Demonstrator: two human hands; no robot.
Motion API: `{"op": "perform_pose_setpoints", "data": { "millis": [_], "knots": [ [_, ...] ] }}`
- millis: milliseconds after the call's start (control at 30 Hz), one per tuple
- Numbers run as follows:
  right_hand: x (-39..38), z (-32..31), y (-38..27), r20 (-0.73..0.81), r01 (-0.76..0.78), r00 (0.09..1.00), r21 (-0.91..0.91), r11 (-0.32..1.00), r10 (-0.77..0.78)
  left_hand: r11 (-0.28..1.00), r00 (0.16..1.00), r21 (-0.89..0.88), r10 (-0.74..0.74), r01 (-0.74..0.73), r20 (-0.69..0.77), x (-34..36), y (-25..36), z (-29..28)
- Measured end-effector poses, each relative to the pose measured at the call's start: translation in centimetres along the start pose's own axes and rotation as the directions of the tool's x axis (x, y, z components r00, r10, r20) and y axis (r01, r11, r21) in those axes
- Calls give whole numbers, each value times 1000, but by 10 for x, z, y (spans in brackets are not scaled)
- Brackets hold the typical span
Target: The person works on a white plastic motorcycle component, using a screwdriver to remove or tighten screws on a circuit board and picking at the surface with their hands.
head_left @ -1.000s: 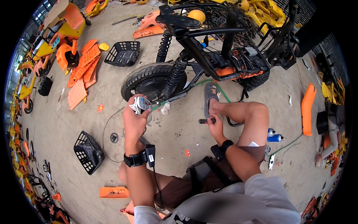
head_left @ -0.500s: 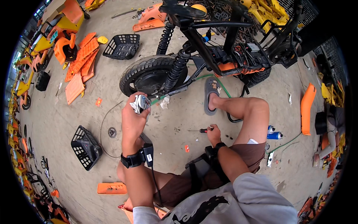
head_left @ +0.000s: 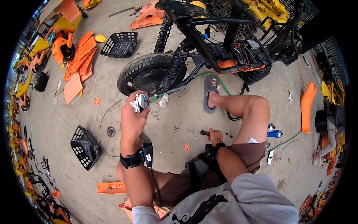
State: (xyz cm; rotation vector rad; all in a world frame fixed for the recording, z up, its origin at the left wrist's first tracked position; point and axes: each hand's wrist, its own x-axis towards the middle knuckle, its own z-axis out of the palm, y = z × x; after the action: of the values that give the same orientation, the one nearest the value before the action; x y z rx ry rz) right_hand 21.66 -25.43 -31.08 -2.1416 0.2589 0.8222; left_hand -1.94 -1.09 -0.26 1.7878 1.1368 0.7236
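Head view: right hand [head_left: 214, 136] sits lower than one second ago; red-and-black screwdriver [head_left: 204, 133] now shows its shaft, aimed left above floor [head_left: 167, 149]. Tool looks out of use for moment. Right grip closed round handle. Left hand [head_left: 131, 115], little changed, has fingers curled about silver-and-white part [head_left: 141, 103], near wheel [head_left: 148, 80]. Part's underside hidden; screwdriver tip faint; dark bits [head_left: 176, 128] below too small to identify.

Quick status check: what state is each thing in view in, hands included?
Left hand: closed on silver-and-white part
Silver-and-white part: held
Right hand: closed on screwdriver
Screwdriver: gripped by handle, shaft pointing left
Bike wheel: mounted
Bike wiring: exposed
Upper basket: open side up
Sprocket: lying flat
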Motion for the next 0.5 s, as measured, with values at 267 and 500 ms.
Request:
{"op": "perform_pose_setpoints", "data": {
  "millis": [267, 500],
  "knots": [
    [3, 5, 5, 27, 1, 1000, 84, 996, -3, 999, 1000, 43, -7, 6, 12, 0, 4, 0],
    [-5, 2, -3, -20, -13, 1000, -13, 1000, 13, 999, 1000, 46, -2, 1, 20, 1, 3, 2]
  ]
}}
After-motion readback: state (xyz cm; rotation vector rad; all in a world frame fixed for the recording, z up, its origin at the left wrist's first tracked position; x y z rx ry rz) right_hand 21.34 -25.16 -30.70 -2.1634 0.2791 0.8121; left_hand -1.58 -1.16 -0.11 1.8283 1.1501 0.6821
